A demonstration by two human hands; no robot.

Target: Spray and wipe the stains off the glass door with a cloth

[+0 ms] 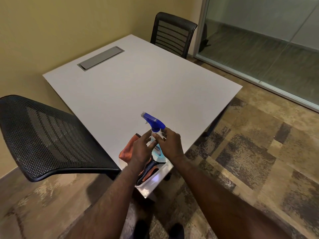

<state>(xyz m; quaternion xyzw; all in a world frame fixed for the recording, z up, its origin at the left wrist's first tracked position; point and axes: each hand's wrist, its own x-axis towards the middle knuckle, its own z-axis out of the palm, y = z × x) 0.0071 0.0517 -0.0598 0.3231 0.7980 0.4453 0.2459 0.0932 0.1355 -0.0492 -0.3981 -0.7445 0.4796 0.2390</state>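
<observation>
Grip: right hand has its fingers closed around the neck of the spray bottle; left hand is half open, fingertips touching the bottle's other side, holding nothing firmly that I can tell.
Bottle: upright, long axis vertical, blue trigger head pointing away to the left, standing in a clear bin at the near corner of the counter.
Cloth: the orange cloth lies in that bin just left of the bottle, directly under the left hand, the nearer one to take it.
Door: glass door is well apart, off to the right.
</observation>
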